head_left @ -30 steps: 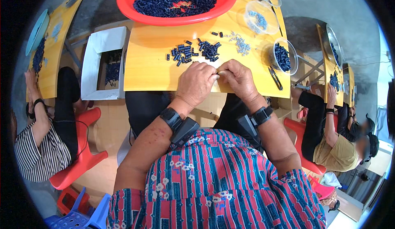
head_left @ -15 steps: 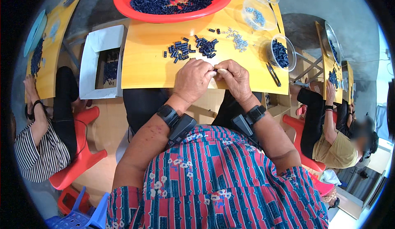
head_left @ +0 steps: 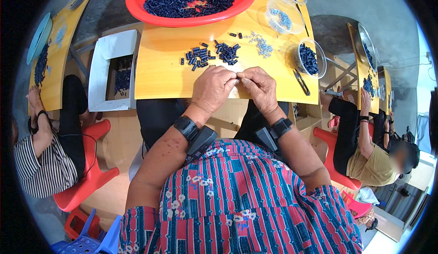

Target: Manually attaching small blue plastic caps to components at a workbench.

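Above the table's near edge, my left hand (head_left: 213, 88) and my right hand (head_left: 259, 86) meet at the fingertips. Both are closed in a pinch on a small black plastic part, mostly covered by thumbs and fingers. Just beyond the knuckles lie two loose heaps of black plastic parts, one on the left (head_left: 198, 57) and one on the right (head_left: 226, 52). A scatter of small shiny metal pieces (head_left: 263, 46) is spread farther right. Dark tweezers (head_left: 301, 82) rest right of my right hand.
A large red basin (head_left: 191, 22) of black parts stands at the table's far side. Clear tubs hold black parts (head_left: 308, 59) and metal pieces (head_left: 284, 20). A white box (head_left: 109, 67) is left of the yellow table (head_left: 159, 83). People sit at tables on both sides.
My fingertips have shifted slightly against each other while still pinched together. The view has moved a little; the heaps and tubs keep their places on the table.
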A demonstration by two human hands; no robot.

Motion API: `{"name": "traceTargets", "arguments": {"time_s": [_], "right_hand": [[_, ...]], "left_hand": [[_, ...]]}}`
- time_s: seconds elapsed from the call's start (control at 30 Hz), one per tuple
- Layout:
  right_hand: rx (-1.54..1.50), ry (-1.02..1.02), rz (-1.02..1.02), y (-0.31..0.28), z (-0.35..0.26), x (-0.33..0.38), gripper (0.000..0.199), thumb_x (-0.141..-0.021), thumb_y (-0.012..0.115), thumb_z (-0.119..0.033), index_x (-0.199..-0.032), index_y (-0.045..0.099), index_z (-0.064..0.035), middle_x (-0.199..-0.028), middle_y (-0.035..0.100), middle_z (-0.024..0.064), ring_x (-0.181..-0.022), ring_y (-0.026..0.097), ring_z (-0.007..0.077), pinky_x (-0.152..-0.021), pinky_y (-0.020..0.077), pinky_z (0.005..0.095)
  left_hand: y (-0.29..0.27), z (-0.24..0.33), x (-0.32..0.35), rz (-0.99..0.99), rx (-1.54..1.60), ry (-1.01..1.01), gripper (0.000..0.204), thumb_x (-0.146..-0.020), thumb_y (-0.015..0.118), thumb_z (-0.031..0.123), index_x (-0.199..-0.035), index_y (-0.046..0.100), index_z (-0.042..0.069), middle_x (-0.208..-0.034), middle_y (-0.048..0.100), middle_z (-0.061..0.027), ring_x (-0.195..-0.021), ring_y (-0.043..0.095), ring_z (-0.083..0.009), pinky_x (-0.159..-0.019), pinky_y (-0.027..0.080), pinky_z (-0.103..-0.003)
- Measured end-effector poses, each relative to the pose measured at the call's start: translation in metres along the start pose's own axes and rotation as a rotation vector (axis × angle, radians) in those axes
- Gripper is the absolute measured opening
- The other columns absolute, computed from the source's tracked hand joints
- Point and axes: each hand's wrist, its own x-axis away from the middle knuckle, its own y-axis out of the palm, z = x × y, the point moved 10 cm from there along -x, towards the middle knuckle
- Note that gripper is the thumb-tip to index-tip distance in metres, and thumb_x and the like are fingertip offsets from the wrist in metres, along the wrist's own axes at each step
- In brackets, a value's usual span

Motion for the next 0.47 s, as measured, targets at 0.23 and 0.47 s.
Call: {"name": "traceTargets", "arguments": {"time_s": [0.23,0.47], "right_hand": [[0.108,0.003,0.077,-0.005,-0.002,0.009,0.016,-0.085,0.069,0.001,-0.100,0.075,0.0000,-0.091,0.069,0.0098,-0.084,0.065,0.0177,-0.077,0.0523,0.0268],[0.056,0.290,0.019,-0.009,0.031,0.016,0.017,-0.087,0.071,-0.005,-0.103,0.076,-0.0063,-0.095,0.073,0.0082,-0.084,0.068,0.0171,-0.079,0.0537,0.0275]], "left_hand": [[0.000,0.006,-0.001,-0.005,-0.022,0.010,0.009,-0.078,0.074,0.017,-0.083,0.072,0.009,-0.081,0.068,-0.0051,-0.081,0.062,-0.0268,-0.071,0.051,-0.038],[0.005,0.008,0.002,-0.080,-0.042,0.044,0.011,-0.077,0.074,0.016,-0.086,0.074,0.010,-0.087,0.072,-0.0042,-0.084,0.063,-0.0263,-0.073,0.052,-0.036]]}}
